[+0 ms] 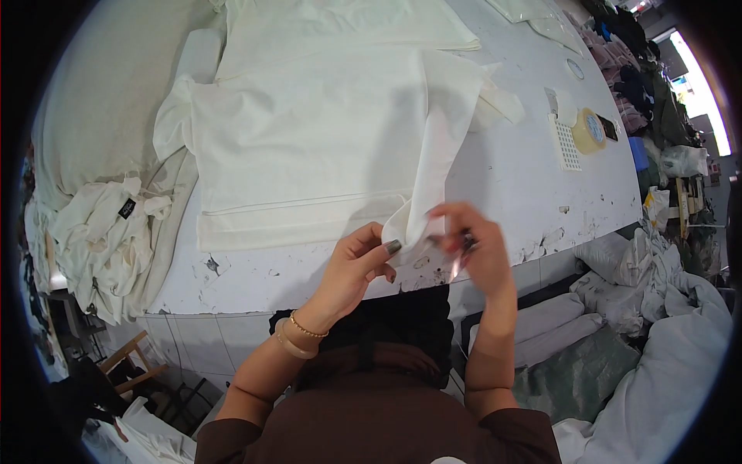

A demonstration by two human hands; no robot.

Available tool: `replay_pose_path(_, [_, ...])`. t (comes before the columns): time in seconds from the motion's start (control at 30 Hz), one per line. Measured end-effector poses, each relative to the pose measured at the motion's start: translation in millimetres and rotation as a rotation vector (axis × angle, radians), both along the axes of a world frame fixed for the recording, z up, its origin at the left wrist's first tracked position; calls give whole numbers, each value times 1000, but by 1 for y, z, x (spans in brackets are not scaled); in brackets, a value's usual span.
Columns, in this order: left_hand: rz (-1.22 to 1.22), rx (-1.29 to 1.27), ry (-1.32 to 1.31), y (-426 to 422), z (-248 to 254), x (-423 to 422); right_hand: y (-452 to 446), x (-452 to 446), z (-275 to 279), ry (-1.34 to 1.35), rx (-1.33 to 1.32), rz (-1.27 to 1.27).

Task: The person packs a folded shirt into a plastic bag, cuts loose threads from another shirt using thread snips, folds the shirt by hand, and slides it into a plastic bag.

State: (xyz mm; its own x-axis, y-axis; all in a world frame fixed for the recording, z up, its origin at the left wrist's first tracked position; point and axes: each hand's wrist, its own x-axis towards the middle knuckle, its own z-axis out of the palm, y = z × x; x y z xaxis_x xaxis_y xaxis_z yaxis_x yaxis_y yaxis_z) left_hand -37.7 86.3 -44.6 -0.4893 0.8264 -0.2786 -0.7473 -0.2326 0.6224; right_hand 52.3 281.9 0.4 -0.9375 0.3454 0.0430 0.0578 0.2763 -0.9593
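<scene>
A white shirt (301,131) lies spread on the table in front of me, its hem towards me and its right side edge folded over. My left hand (357,267) pinches the lower right corner of the hem between thumb and fingers, lifting it a little. Close beside that corner, my right hand (478,246) is curled around a small shiny metal tool that looks like thread snips (456,267). Motion blurs the right fingers and the tool, so whether its blades touch the cloth is unclear.
Another white garment (348,23) lies beyond the shirt. Crumpled cream cloth (108,240) hangs over the table's left edge. On the right are a tape roll (590,131), a white perforated plastic piece (566,143) and a phone (609,128). Bags and fabric (576,371) fill the floor at right.
</scene>
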Motion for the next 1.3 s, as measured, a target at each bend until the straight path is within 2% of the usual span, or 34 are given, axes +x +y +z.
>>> replay_pose_path(0.07, [-8, 20, -14, -10, 0, 5, 36, 0, -9, 18, 141, -332])
replay_pose_path(0.13, [-257, -243, 384, -22, 4, 9, 87, 6, -33, -67, 282, -656])
replay_pose_path(0.17, [-348, -269, 808, -28, 12, 6, 119, 10, -53, -141, 409, -796])
replay_pose_path(0.23, [-232, -371, 1111, -43, 20, -8, 188, 21, -96, -257, 547, -899])
replay_pose_path(0.27, [-93, -486, 972, -51, 30, -26, 206, 20, -107, -365, 761, -979])
replay_pose_path(0.3, [70, -596, 1021, -63, 32, -55, 216, 14, -110, -471, 974, -1054])
replay_pose_path(0.33, [304, -762, 1105, -74, 32, -85, 219, 5, -104, -506, 960, -1120])
replay_pose_path(0.4, [759, -922, 1203, -95, 31, -151, 214, -23, -81, -418, 943, -1096])
replay_pose_path(0.47, [946, -1223, 1271, -127, -10, -228, 207, -61, -72, -326, 916, -1068])
replay_pose_path(0.53, [846, -1459, 1086, -122, -16, -271, 204, -113, -71, -148, 388, -750])
replay_pose_path(0.6, [632, -1677, 1101, -109, -24, -304, 177, -163, -58, -309, 124, -684])
replay_pose_path(0.63, [650, -1676, 1104, -104, -21, -307, 184, -192, -83, -246, 122, -722])
replay_pose_path(0.7, [561, -1467, 1099, -94, -14, -307, 161, -211, -73, -201, 127, -714])
replay_pose_path(0.73, [569, -1467, 1101, -98, -8, -302, 169, -208, -69, -193, 127, -712])
replay_pose_path(0.8, [937, -1348, 1503, -115, 11, -267, 193, -200, -63, 93, -25, -630])
replay_pose_path(0.87, [869, -1345, 1568, -148, 43, -211, 144, -133, 7, 264, -279, -509])
replay_pose_path(0.9, [707, -1372, 1264, -156, 72, -166, 110, -93, 44, 191, -142, -556])
replay_pose_path(0.93, [556, -1495, 1357, -189, 55, -145, 113, -59, 35, 102, -102, -601])
replay_pose_path(0.97, [327, -1450, 1102, -203, 70, -112, 109, -25, 36, 46, -104, -461])
replay_pose_path(1.0, [70, -1488, 896, -225, 72, -90, 113, 9, 25, -164, 7, -450])
replay_pose_path(1.03, [16, -1455, 785, -244, 71, -71, 114, 34, 17, -379, 119, -431])
replay_pose_path(1.07, [-38, -1423, 671, -261, 68, -58, 105, 45, 18, -443, 113, -411])
replay_pose_path(1.1, [14, -1488, 758, -281, 58, -58, 95, 55, 19, -506, 103, -393])
replay_pose_path(1.13, [67, -1552, 851, -295, 49, -59, 111, 68, -6, -401, 342, -383])
replay_pose_path(1.2, [303, -1617, 1080, -268, 60, -78, 115, 51, -12, -217, 599, -489])
replay_pose_path(1.23, [427, -1620, 1237, -246, 65, -87, 105, 32, -2, -163, 685, -448])
replay_pose_path(1.3, [305, -1216, 1296, -197, 66, -103, 82, -12, -4, -38, 657, -276])
